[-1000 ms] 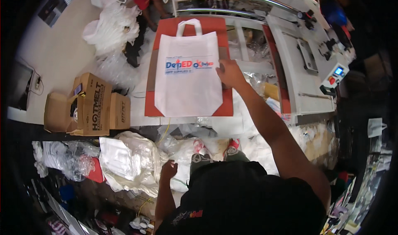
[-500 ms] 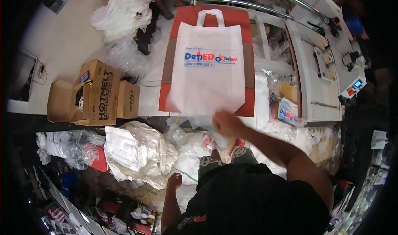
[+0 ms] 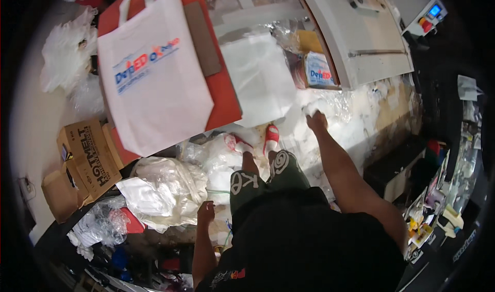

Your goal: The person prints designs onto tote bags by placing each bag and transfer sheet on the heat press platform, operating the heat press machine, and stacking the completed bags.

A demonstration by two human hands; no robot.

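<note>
A white tote bag (image 3: 160,93) with blue and red print lies flat on the red board (image 3: 223,98) at upper left, its handle loop toward the far end. My right hand (image 3: 316,121) is right of the board, above the littered floor, with its fingers closed on a crumpled white piece (image 3: 310,108) that looks like film. My left hand (image 3: 206,212) hangs low beside my shorts, fingers curled in and nothing visible in them. It is nearest to the pile of white bags (image 3: 165,189).
A grey machine (image 3: 356,44) with a control box (image 3: 427,20) stands at upper right. Beneath its edge sits a carton (image 3: 332,81) with printed film. White sheets (image 3: 255,78) lie beside the board. Cardboard boxes (image 3: 85,163) stand at left. Clear film (image 3: 340,104) litters the floor.
My view has turned and shifted right, so the bag and board now appear tilted at upper left. My right hand has left the bag's bottom edge, moving right with the crumpled white piece.
</note>
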